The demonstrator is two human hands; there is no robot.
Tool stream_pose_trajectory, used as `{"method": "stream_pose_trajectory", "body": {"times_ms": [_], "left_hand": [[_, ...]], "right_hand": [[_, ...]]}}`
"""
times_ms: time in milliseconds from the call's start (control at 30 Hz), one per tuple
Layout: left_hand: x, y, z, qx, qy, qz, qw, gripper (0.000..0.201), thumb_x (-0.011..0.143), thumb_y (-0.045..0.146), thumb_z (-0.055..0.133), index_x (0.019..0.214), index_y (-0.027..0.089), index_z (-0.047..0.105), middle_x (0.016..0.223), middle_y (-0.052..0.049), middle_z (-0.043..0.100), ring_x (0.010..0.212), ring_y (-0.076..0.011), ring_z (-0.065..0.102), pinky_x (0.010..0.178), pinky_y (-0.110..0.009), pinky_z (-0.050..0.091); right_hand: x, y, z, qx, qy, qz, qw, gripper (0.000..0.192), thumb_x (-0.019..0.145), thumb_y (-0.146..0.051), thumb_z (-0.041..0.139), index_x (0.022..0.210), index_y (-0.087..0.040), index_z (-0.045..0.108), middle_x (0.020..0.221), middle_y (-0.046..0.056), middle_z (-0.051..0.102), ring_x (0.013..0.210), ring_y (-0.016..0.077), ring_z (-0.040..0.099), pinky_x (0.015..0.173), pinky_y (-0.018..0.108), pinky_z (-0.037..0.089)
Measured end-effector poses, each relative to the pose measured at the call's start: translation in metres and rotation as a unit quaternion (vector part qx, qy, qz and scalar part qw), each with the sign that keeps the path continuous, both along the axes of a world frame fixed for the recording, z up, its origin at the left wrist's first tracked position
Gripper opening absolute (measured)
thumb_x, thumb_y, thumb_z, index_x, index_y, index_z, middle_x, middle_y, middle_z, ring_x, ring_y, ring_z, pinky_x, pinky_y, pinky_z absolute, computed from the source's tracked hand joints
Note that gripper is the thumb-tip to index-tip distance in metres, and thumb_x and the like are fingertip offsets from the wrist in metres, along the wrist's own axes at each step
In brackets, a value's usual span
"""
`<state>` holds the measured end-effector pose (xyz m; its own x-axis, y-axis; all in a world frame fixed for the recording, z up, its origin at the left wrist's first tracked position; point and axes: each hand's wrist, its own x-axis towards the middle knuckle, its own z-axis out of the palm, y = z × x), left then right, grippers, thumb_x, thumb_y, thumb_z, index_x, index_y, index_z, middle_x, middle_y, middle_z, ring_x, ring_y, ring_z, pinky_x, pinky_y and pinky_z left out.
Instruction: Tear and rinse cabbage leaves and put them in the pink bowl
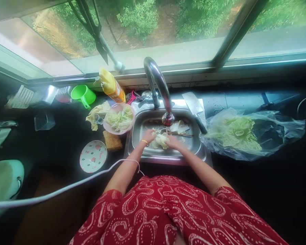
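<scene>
Both of my hands are inside the metal sink, below the curved tap. Pale cabbage leaves are held between them. My left hand, with a gold bangle at the wrist, closes on the left side of the leaves. From the right, my right hand grips the same leaves, its fingertips partly hidden. Behind the hands, chopsticks and white pieces lie in the sink. To the left, a pink bowl holds torn cabbage. On the right, a larger piece of cabbage rests in a clear plastic bag.
A cleaver lies at the sink's back right corner, handle toward the bag. Left of the sink are a sponge, a patterned plate, a yellow bottle and a green mug. A white cable crosses near my left arm.
</scene>
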<state>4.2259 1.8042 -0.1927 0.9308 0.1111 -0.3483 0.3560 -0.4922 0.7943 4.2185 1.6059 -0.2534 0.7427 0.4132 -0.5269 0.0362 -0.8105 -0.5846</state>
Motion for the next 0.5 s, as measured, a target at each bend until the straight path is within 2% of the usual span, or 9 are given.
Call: {"method": "stream_pose_trajectory", "body": {"times_ms": [67,133,167,200,267,333,400,467,500], "left_hand": [[0.009,0.027,0.024,0.041,-0.061,0.026,0.997,0.016,0.073,0.007,0.060,0.084,0.017,0.066,0.097,-0.008,0.065,0.095,-0.0215,0.062,0.090,-0.037,0.050],[0.023,0.061,0.053,0.089,-0.122,0.050,0.987,0.022,0.079,0.011,0.059,0.099,0.017,0.066,0.117,-0.010,0.061,0.118,-0.0224,0.054,0.106,-0.039,0.041],[0.030,0.078,0.067,0.153,-0.153,0.076,0.973,0.025,0.080,0.015,0.061,0.104,0.016,0.065,0.123,-0.012,0.058,0.122,-0.0241,0.051,0.108,-0.041,0.039],[0.036,0.094,0.079,0.207,-0.156,0.088,0.962,0.031,0.081,0.018,0.064,0.111,0.014,0.064,0.132,-0.015,0.053,0.129,-0.0267,0.046,0.110,-0.043,0.036],[0.044,0.119,0.093,0.279,-0.093,0.084,0.952,0.054,0.079,0.029,0.070,0.128,0.010,0.057,0.149,-0.021,0.037,0.141,-0.0349,0.032,0.114,-0.052,0.029],[0.044,0.129,0.096,0.312,-0.007,0.066,0.948,0.076,0.075,0.041,0.075,0.140,0.010,0.048,0.159,-0.024,0.018,0.146,-0.0440,0.016,0.114,-0.064,0.019],[0.037,0.121,0.090,0.346,-0.008,0.058,0.936,0.079,0.076,0.048,0.072,0.143,0.015,0.047,0.162,-0.021,0.009,0.147,-0.0489,0.004,0.111,-0.072,0.010],[0.027,0.096,0.075,0.353,-0.085,0.008,0.932,0.067,0.082,0.047,0.064,0.141,0.017,0.051,0.162,-0.018,0.012,0.148,-0.0458,0.004,0.114,-0.070,0.009],[0.021,0.078,0.065,0.328,-0.115,-0.054,0.936,0.062,0.084,0.044,0.061,0.140,0.017,0.052,0.162,-0.017,0.016,0.149,-0.0423,0.007,0.117,-0.065,0.011]], "right_hand": [[-0.006,0.012,-0.003,-0.017,-0.022,0.055,0.998,0.069,0.083,-0.040,0.064,0.145,-0.018,0.042,0.138,0.018,0.053,0.122,0.0313,0.053,0.101,0.039,0.041],[-0.007,0.027,-0.006,-0.055,-0.021,0.087,0.994,0.086,0.076,-0.043,0.073,0.149,-0.019,0.036,0.140,0.021,0.048,0.123,0.0349,0.051,0.099,0.041,0.042],[-0.006,0.033,-0.007,-0.078,-0.013,0.094,0.992,0.090,0.073,-0.042,0.076,0.150,-0.020,0.035,0.139,0.021,0.048,0.122,0.0364,0.052,0.097,0.043,0.043],[-0.003,0.038,-0.009,-0.098,-0.006,0.094,0.991,0.088,0.073,-0.039,0.076,0.149,-0.021,0.037,0.137,0.022,0.049,0.121,0.0372,0.052,0.095,0.044,0.044],[0.003,0.042,-0.013,-0.110,0.003,0.065,0.992,0.075,0.077,-0.029,0.071,0.145,-0.022,0.043,0.131,0.021,0.054,0.118,0.0364,0.055,0.094,0.044,0.045],[0.011,0.037,-0.016,-0.069,0.027,-0.011,0.997,0.059,0.079,-0.022,0.065,0.137,-0.021,0.052,0.123,0.017,0.060,0.113,0.0332,0.058,0.094,0.043,0.045],[0.017,0.024,-0.018,0.033,0.091,-0.125,0.987,0.047,0.079,-0.023,0.063,0.125,-0.020,0.058,0.113,0.013,0.066,0.105,0.0283,0.061,0.089,0.039,0.048],[0.021,0.009,-0.016,0.162,0.187,-0.239,0.939,0.035,0.081,-0.030,0.059,0.115,-0.019,0.060,0.099,0.009,0.068,0.089,0.0228,0.064,0.077,0.034,0.052],[0.022,0.003,-0.013,0.222,0.238,-0.281,0.903,0.032,0.084,-0.034,0.056,0.112,-0.019,0.060,0.092,0.007,0.068,0.081,0.0203,0.064,0.070,0.031,0.053]]}}
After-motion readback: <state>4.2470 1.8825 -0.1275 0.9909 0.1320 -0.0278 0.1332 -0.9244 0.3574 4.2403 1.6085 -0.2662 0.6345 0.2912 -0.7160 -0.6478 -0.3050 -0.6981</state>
